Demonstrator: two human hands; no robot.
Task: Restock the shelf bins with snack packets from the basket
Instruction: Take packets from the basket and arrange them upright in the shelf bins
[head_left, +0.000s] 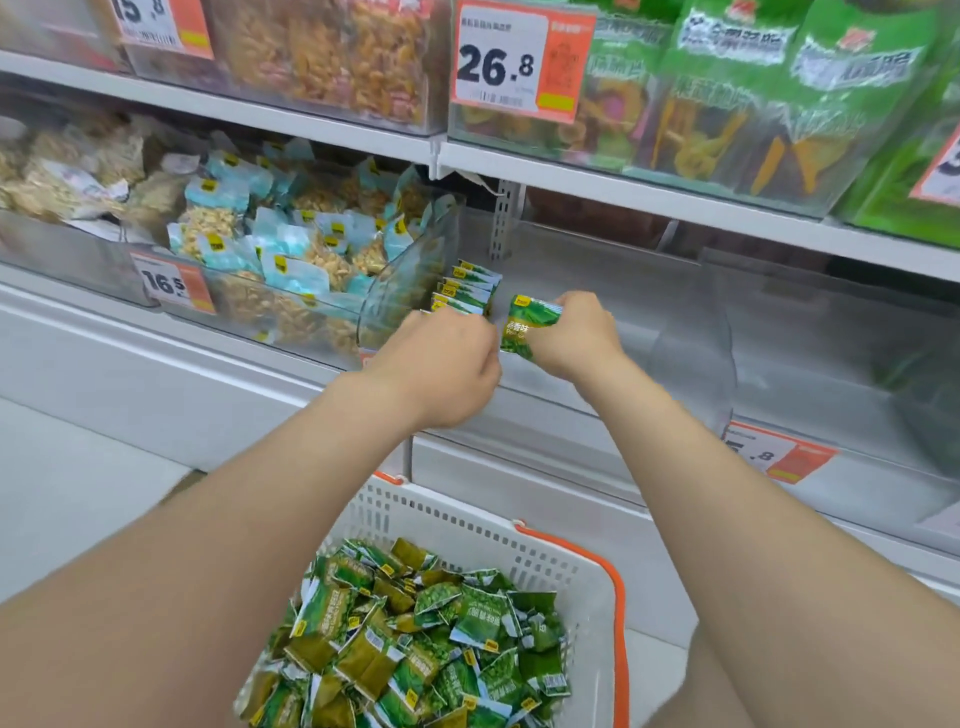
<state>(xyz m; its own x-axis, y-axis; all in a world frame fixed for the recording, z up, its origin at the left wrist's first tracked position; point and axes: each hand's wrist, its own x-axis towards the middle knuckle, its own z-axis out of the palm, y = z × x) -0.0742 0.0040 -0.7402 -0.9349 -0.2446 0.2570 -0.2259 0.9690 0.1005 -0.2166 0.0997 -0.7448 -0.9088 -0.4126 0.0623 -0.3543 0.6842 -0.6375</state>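
Here we are at the shelf, both hands reaching into the clear bin (691, 332). Our right hand (576, 338) grips a green packet (527, 325), fingers wrapped round its far side, the packet upright and just right of the row (470, 291) of the same green packets standing on edge against the bin's left wall. Our left hand (441, 364) sits at the front of that row, knuckles up and fingers curled under; we cannot tell whether it pinches a packet or only touches the stack. Below our forearms, the white basket (467, 519) with its orange handle holds a loose heap of green packets (431, 634). To the left, the next bin (291, 260) is full of pale blue packets. Above, a price tag (498, 65) reads 26.8.
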